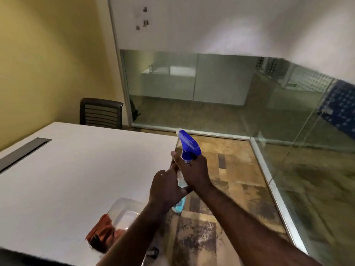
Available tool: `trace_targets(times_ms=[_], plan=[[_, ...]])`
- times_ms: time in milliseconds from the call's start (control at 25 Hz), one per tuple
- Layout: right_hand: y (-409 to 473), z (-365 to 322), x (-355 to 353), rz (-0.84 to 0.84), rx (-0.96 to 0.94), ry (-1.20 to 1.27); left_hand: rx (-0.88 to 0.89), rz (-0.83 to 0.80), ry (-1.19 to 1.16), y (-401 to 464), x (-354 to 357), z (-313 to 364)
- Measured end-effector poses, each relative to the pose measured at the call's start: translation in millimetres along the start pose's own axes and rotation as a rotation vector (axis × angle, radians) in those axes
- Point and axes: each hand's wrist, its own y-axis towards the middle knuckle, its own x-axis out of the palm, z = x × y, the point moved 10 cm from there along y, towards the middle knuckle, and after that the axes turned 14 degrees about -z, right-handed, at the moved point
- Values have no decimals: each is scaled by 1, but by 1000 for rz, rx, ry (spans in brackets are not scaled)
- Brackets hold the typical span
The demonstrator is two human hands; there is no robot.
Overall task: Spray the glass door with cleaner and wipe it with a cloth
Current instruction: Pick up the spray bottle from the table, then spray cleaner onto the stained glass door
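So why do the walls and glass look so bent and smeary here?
Head view: the wide-angle lens bows straight lines, so the glass wall frame and table edge curve; the far right blurs, smearing a blue patterned patch; the glass carries faint reflections; the spray bottle and both hands stay fairly sharp.

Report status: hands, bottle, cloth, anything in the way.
Right hand and left hand both on spray bottle. Orange cloth on table, untouched. Glass door right, path clear.
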Motion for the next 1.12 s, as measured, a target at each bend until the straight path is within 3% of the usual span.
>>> trace_targets(times_ms=[440, 600, 800, 1120], plan=[[-163, -18, -295, 499, 12, -281, 443, -369, -162, -10, 153, 284], [-240, -35, -367, 611, -11, -350, 589, -490, -223, -49, 197, 373], [-358, -72, -460, 826, -19, -448, 820, -751, -357, -122, 246, 508], [-511, -139, -581, 1143, 60, -699, 1167, -879, -453, -226, 289, 692]])
